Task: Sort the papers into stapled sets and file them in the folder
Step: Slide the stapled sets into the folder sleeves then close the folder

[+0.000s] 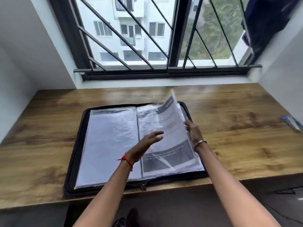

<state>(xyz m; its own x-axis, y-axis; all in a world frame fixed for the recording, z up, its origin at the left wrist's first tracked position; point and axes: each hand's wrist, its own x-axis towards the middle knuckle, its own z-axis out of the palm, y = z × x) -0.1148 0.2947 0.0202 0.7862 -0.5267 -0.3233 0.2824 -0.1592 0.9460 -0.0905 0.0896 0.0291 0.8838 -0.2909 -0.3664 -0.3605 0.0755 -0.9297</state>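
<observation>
A black zip folder (77,149) lies open on the wooden table, its clear plastic sleeves filled with papers. The left page (108,141) lies flat and shows white sheets. On the right side, a sleeve holding a printed paper with dark bands (170,122) is lifted at its right edge. My right hand (194,131) grips that raised edge from behind. My left hand (147,143) hovers over the middle of the right page with fingers straight and slightly spread; whether it touches the sleeve I cannot tell. The frame is motion-blurred.
The wooden table (237,128) runs wall to wall under a barred window (164,38). A blue and silver object, perhaps a stapler or pen pack (291,122), lies near the right edge. Dark cloth (268,22) hangs at the upper right. Bare wood surrounds the folder.
</observation>
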